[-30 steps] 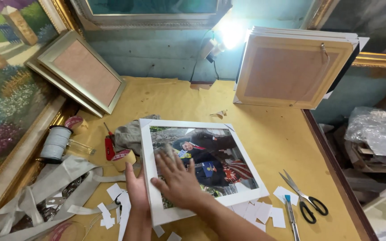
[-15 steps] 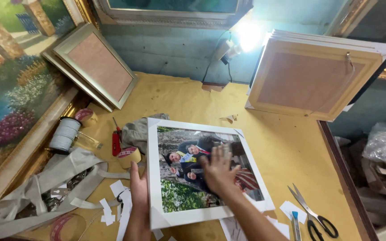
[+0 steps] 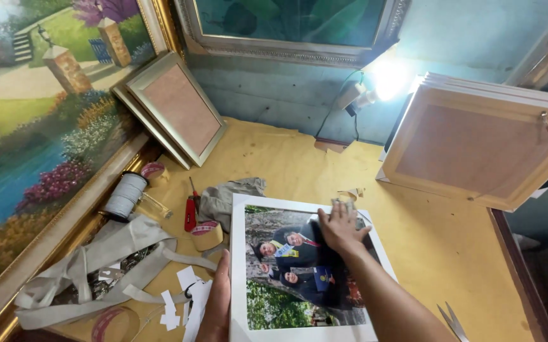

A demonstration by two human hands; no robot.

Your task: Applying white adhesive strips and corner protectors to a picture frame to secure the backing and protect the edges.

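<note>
White-bordered glossy photo print (image 3: 299,272) lies flat on yellow worktable (image 3: 426,228); right hand (image 3: 340,228) pressed flat, fingers spread, near its top edge, left hand (image 3: 217,304) steadying left border — best keep pressure even, palms clean, avoiding creases.

My right hand (image 3: 340,228) covers the upper right part of the photo print (image 3: 267,259), and whatever the fingertips press there is too blurred to identify. Forearm hides the print's right edge lower down. Bottom of the print is cut off by the frame. Left hand (image 3: 218,304) is only partly in view, wrist out of frame. Scissors (image 3: 452,320): blade tips only, handles cut off. Lamp (image 3: 385,79) is blown out by glare. Landscape painting (image 3: 33,114) is cropped left and top.
</note>
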